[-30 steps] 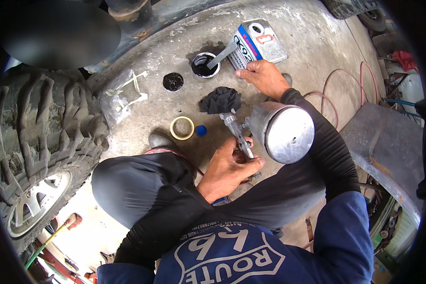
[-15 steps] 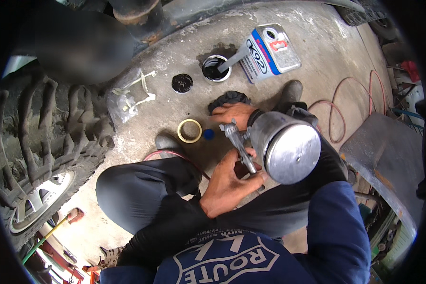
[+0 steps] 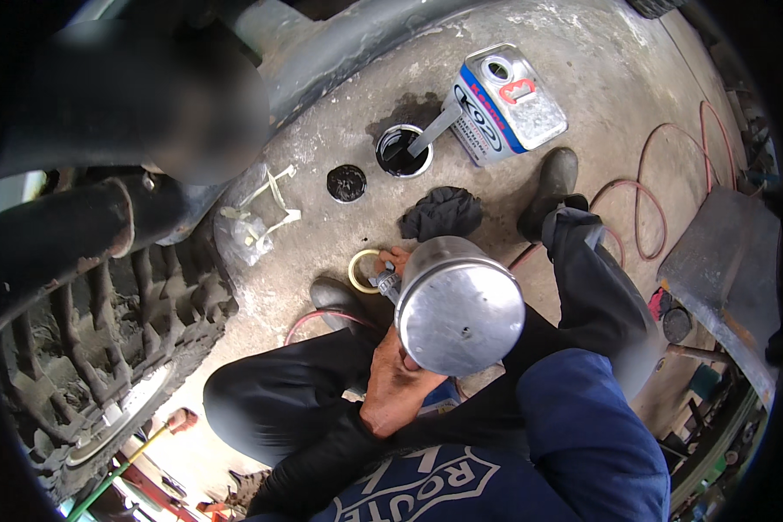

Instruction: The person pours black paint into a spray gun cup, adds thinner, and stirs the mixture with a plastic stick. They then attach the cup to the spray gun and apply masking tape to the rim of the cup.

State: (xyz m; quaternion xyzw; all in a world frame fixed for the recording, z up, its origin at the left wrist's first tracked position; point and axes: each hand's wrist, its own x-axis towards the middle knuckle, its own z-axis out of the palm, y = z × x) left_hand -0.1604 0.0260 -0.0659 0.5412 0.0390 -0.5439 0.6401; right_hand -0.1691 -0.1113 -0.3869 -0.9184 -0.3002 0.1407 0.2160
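Observation:
My left hand is closed around the handle of a spray gun, most of which is hidden under its large metal cup. The round bare-metal lid of the cup faces up at me. Past the cup, only the fingertips of my right hand show, beside a cream tape roll on the floor; the cup covers the rest of that hand. Farther out, a crumpled black cloth lies untouched.
An opened can of black paint holds a flat stir stick, next to a rectangular metal tin. Its black-coated lid lies left. A big tyre stands at left; a red hose loops at right.
My right hand has left the black cloth and come nearer, to the tape roll. The spray gun has swung left, its cup now over my left hand. The view has shifted slightly.

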